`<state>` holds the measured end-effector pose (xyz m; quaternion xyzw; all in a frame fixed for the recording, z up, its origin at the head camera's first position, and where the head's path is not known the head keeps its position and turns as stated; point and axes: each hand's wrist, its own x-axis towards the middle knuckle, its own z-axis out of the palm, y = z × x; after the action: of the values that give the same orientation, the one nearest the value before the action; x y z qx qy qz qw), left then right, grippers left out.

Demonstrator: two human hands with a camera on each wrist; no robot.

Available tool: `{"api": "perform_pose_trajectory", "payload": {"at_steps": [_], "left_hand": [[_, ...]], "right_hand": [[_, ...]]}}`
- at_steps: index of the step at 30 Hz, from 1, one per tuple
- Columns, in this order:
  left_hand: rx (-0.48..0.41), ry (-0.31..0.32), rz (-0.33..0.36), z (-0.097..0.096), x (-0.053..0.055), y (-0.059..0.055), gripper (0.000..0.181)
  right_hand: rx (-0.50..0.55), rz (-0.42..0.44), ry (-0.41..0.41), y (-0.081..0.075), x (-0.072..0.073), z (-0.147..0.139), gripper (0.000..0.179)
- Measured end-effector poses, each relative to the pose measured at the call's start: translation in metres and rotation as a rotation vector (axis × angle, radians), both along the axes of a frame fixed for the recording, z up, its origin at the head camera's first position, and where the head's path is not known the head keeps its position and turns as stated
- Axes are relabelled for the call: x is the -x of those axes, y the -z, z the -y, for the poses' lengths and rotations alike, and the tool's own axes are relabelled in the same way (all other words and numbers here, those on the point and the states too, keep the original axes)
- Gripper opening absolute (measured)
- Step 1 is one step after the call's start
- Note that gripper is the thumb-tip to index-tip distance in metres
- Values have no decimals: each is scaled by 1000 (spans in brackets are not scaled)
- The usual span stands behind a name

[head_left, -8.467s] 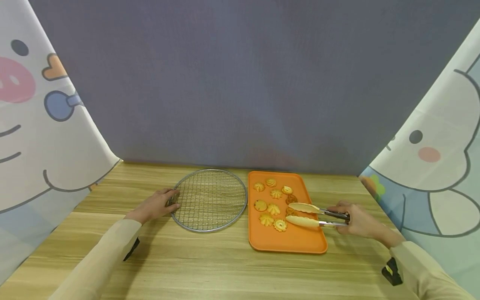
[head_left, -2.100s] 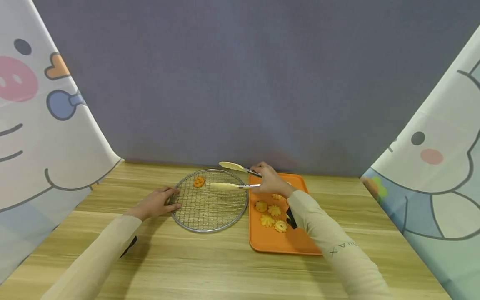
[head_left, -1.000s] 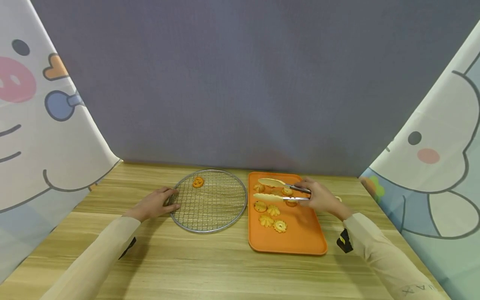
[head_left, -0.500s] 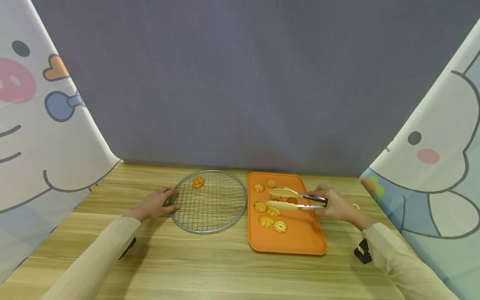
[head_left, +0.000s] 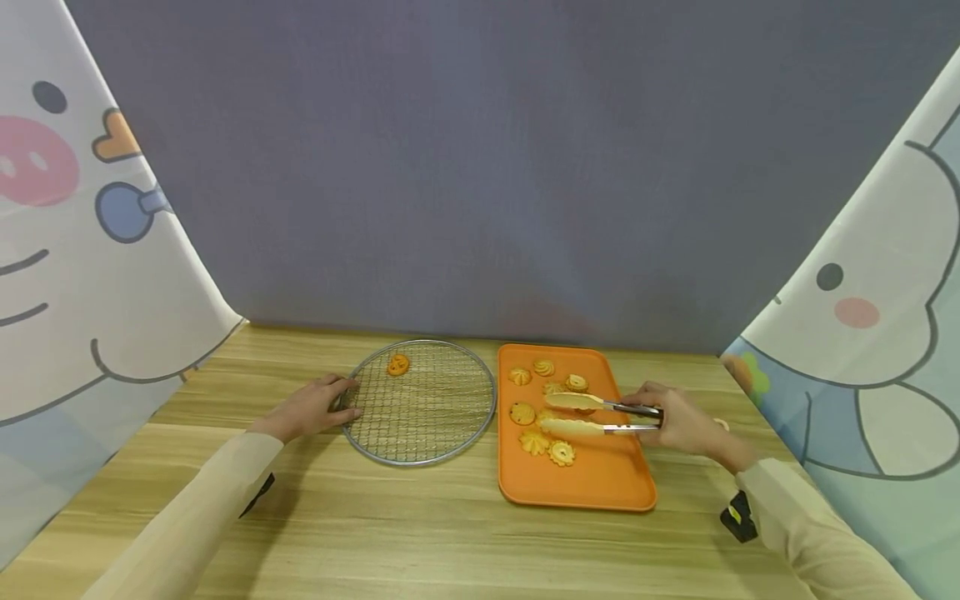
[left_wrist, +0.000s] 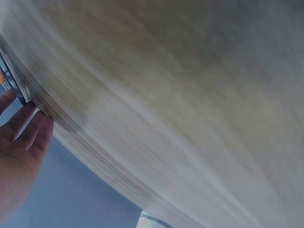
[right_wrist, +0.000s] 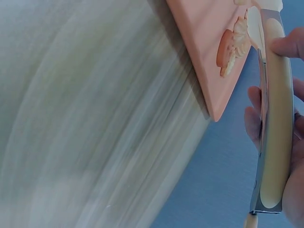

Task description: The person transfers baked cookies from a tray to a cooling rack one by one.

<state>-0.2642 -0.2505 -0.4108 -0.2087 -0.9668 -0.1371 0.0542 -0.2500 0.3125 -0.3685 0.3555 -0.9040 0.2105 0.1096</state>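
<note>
My left hand (head_left: 311, 408) rests at the left rim of a round wire cooling rack (head_left: 420, 421), its fingertips touching the edge. In the left wrist view its fingers (left_wrist: 40, 130) are fairly straight. One brown pretzel-shaped cookie (head_left: 397, 364) lies near the back left of the rack. My right hand (head_left: 678, 425) grips metal tongs (head_left: 573, 427) with cream-coloured tips. The tips are spread apart over the orange tray (head_left: 577, 492), partly covering a brown cookie and a pale one. Thumb and fingers wrap the tongs' cream handle (right_wrist: 275, 114) in the right wrist view.
Several pale cookies, among them a ring-shaped one (head_left: 562, 453) and a swirled one (head_left: 543, 367), lie on the tray. Rack and tray stand side by side on a wooden table (head_left: 420, 533). A grey partition (head_left: 480, 208) rises behind, and printed curtains (head_left: 877, 367) flank both sides.
Since the oldest frame, a brown cookie has gone from the tray onto the rack. The tongs have since swung back right over the tray and shifted slightly nearer. My left hand has stayed put.
</note>
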Motion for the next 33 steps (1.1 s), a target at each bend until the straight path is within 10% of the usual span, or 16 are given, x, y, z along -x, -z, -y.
{"api": "perform_pose_trajectory", "payload": {"at_steps": [33], "left_hand": [[3,-6,7,0,1,0,53]], "right_hand": [[16,74,2,12,4,-5,45]]}}
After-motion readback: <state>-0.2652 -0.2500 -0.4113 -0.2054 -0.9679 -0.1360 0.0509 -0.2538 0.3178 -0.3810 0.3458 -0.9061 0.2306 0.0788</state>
